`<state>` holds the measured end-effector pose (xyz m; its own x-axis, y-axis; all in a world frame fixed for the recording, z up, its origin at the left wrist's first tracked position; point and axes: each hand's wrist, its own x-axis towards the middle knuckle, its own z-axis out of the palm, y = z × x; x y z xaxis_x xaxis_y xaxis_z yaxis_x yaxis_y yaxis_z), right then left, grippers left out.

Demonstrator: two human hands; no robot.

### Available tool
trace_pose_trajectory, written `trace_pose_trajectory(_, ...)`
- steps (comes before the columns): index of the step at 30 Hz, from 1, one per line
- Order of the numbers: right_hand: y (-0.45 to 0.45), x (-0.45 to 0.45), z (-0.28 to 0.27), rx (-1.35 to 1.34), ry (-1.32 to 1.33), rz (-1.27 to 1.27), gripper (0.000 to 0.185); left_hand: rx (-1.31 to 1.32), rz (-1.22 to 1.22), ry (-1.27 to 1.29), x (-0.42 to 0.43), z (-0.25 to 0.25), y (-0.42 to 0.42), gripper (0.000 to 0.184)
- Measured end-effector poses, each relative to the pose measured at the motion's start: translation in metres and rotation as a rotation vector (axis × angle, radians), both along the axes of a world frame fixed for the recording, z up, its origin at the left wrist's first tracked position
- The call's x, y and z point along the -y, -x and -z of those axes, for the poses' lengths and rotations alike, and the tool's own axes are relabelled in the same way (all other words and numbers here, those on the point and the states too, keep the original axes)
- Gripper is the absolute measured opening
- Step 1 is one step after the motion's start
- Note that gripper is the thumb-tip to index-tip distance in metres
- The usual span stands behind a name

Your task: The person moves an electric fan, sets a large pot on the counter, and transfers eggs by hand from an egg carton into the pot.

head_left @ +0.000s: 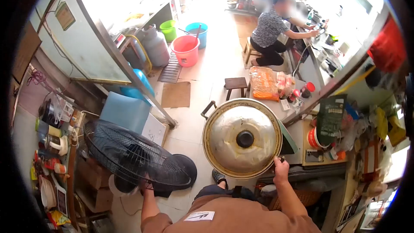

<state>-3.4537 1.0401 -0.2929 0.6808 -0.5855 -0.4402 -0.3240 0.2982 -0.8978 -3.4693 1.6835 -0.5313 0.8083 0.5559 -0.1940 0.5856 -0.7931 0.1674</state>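
A large round pan [207, 155] with two side handles is in the middle of the view. On it sits a domed metal lid [228, 123], dull and stained, with a black knob [245, 139]. The fingers of my right hand [281, 170] are closed round the pan's near right handle. At lower left a black floor fan [125, 151] leans at a slant, its round base near my feet. My left hand [146, 183] is at the fan's near edge, its fingers mostly hidden by the wire cage.
A small dark stool [236, 85] stands just beyond the pan. Past it, a person [269, 30] sits working at a right-hand counter. Red bucket [185, 51], gas cylinder [155, 45] and blue box [125, 112] stand ahead left. Cluttered shelves line both sides.
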Motion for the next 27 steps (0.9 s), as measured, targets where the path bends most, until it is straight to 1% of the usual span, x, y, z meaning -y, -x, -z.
trace_pose_trajectory(1, -0.015, 0.004, 0.017, 0.066, 0.015, 0.0, 0.011, -0.059, 0.208, -0.185, -0.012, 0.019, 0.003, 0.045)
trace_pose_trajectory(3, -0.044, -0.001, 0.014, 0.066, -0.036, -0.059, 0.011, -0.124, 0.502, -0.579, -0.03, 0.041, 0.003, 0.043)
trace_pose_trajectory(4, -0.062, -0.003, 0.012, 0.075, -0.082, -0.102, 0.01, -0.059, 0.473, -0.45, -0.019, 0.038, 0.015, 0.042)
trace_pose_trajectory(6, -0.092, -0.005, 0.025, 0.074, -0.095, -0.141, 0.01, 0.111, 0.353, -0.178, -0.002, 0.027, 0.031, 0.04)
trace_pose_trajectory(7, -0.108, -0.005, 0.034, 0.072, -0.105, -0.169, 0.011, 0.178, 0.306, -0.082, 0.004, 0.022, 0.036, 0.039)
trace_pose_trajectory(8, -0.124, -0.006, 0.037, 0.069, -0.117, -0.199, 0.013, 0.182, 0.305, -0.081, 0.008, 0.024, 0.044, 0.039)
trace_pose_trajectory(9, -0.141, -0.016, 0.034, 0.123, -0.118, -0.197, 0.011, 0.324, 0.15, -0.005, 0.015, 0.024, 0.056, 0.036)
trace_pose_trajectory(10, -0.157, -0.018, 0.041, 0.117, -0.117, -0.208, 0.011, 0.461, -0.013, 0.07, 0.025, 0.021, 0.07, 0.032)
trace_pose_trajectory(11, -0.177, -0.02, 0.055, 0.077, -0.112, -0.241, 0.011, 0.516, -0.195, 0.16, 0.036, 0.015, 0.078, 0.032)
trace_pose_trajectory(12, -0.191, -0.021, 0.064, 0.029, -0.109, -0.272, 0.011, 0.494, -0.377, 0.231, 0.046, 0.007, 0.09, 0.031)
trace_pose_trajectory(13, -0.205, -0.049, 0.01, -0.1, -0.161, -0.233, 0.012, 0.474, -0.524, 0.282, 0.057, 0.0, 0.102, 0.03)
trace_pose_trajectory(14, -0.225, -0.046, 0.046, -0.045, -0.15, -0.253, 0.011, 0.428, -0.637, 0.321, 0.07, -0.003, 0.11, 0.03)
trace_pose_trajectory(17, -0.277, -0.056, 0.074, -0.132, -0.159, -0.306, 0.011, 0.233, -0.858, 0.389, 0.112, -0.017, 0.139, 0.028)
trace_pose_trajectory(19, -0.312, -0.068, 0.082, -0.183, -0.147, -0.347, 0.012, 0.08, -0.927, 0.445, 0.147, -0.027, 0.143, 0.026)
trace_pose_trajectory(21, -0.343, -0.075, 0.095, -0.216, -0.17, -0.361, 0.011, -0.051, -0.935, 0.515, 0.175, -0.036, 0.129, 0.025)
trace_pose_trajectory(23, -0.377, -0.076, 0.109, -0.237, -0.156, -0.348, 0.012, -0.137, -0.892, 0.583, 0.196, -0.046, 0.095, 0.024)
trace_pose_trajectory(26, -0.423, -0.074, 0.119, -0.28, -0.103, -0.342, 0.013, -0.168, -0.793, 0.662, 0.21, -0.055, 0.025, 0.022)
trace_pose_trajectory(27, -0.438, -0.072, 0.115, -0.262, -0.111, -0.343, 0.007, -0.151, -0.759, 0.681, 0.21, -0.058, -0.001, 0.021)
